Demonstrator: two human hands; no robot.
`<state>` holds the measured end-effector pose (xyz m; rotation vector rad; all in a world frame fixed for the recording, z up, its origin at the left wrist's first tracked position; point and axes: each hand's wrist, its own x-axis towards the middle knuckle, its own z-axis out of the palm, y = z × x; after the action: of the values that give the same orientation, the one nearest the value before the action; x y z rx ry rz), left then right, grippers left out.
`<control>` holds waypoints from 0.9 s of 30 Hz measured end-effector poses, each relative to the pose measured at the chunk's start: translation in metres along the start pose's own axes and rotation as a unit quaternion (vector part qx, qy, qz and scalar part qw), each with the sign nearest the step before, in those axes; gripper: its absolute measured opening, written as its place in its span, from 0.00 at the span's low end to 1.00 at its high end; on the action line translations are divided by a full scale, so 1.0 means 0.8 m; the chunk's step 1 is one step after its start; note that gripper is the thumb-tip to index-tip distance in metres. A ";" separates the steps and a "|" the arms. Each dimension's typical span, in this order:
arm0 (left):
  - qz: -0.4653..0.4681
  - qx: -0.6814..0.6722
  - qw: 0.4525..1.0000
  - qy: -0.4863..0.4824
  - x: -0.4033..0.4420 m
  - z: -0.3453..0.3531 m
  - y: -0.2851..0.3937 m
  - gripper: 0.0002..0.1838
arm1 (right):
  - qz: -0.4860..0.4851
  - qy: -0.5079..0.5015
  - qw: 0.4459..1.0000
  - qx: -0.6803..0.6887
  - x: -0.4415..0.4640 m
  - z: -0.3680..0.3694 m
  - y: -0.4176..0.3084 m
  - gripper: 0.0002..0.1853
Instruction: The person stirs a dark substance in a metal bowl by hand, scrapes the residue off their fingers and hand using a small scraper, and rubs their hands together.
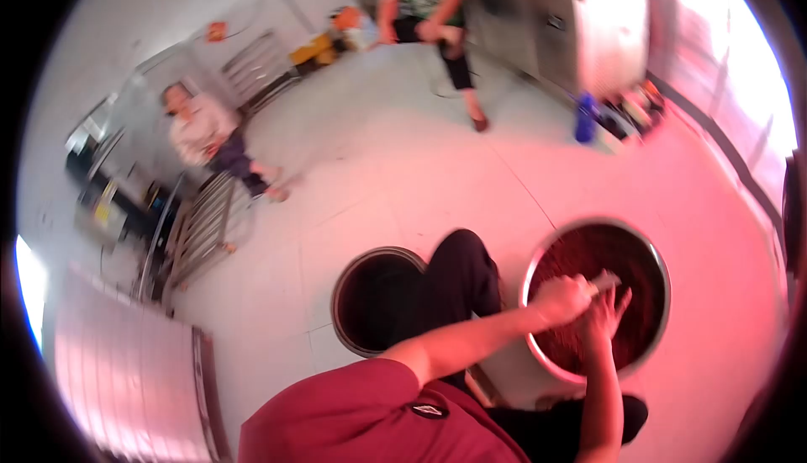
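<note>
A large metal pot (664,312) stands on the floor between my legs and to the right, with dark reddish-brown stuff (593,248) inside. Over it, my left hand (563,299) is closed around a short, pale, flat tool (605,280); its exact kind is too blurred to make out. My right hand (602,316) is just beside the tool's end, fingers spread above the dark stuff. Whether it touches the tool I cannot tell. To the left of my knee is a second round container (340,295) with a dark inside, partly hidden by my leg.
Two people sit farther off, one at the left (206,131) and one at the back (424,0). A steel cabinet (538,30) stands at the back right, with a blue bottle (585,118) and assorted items near it. A metal rack (202,223) is at the left.
</note>
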<state>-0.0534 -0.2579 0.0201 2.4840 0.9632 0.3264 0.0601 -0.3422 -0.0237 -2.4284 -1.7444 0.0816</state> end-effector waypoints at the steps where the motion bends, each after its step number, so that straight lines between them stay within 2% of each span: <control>1: -0.027 -0.012 1.000 -0.010 0.003 0.000 -0.002 0.16 | -0.039 0.078 0.996 -0.004 0.003 0.029 0.006 0.33; 3: -0.076 -0.044 0.996 -0.004 0.002 -0.022 0.008 0.18 | -0.074 0.084 0.994 0.003 0.000 0.019 -0.008 0.35; 4: -0.075 -0.041 0.996 0.009 0.004 -0.021 0.004 0.18 | -0.082 0.052 0.995 0.007 0.001 0.019 -0.011 0.34; 6: -0.067 -0.040 0.996 0.032 0.001 -0.019 -0.007 0.19 | -0.122 0.093 0.988 -0.019 0.007 0.051 -0.007 0.31; 12: -0.029 -0.041 0.999 -0.003 -0.035 -0.038 -0.007 0.18 | -0.065 0.050 0.997 0.002 0.029 0.088 -0.013 0.28; 16: -0.086 -0.026 0.995 -0.051 -0.033 -0.041 -0.005 0.18 | -0.049 0.000 0.999 0.009 0.033 0.102 -0.010 0.28; 19: -0.037 -0.029 0.999 -0.013 -0.024 -0.019 -0.018 0.18 | -0.069 0.040 0.996 -0.040 0.030 0.121 0.000 0.28; 22: -0.053 -0.023 0.998 -0.009 -0.015 -0.015 -0.017 0.19 | -0.108 0.123 0.981 -0.106 0.024 0.124 0.007 0.29; 25: -0.072 -0.034 0.997 -0.025 -0.014 -0.021 -0.009 0.19 | -0.062 -0.010 0.998 0.023 0.018 0.089 -0.010 0.28; 27: -0.055 -0.041 0.997 -0.041 -0.021 -0.024 -0.006 0.19 | -0.082 0.061 0.994 -0.035 0.022 0.125 0.005 0.29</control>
<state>-0.0755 -0.2602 0.0337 2.3406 1.0280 0.2211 0.0566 -0.3180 -0.1220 -2.2728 -1.9115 -0.1446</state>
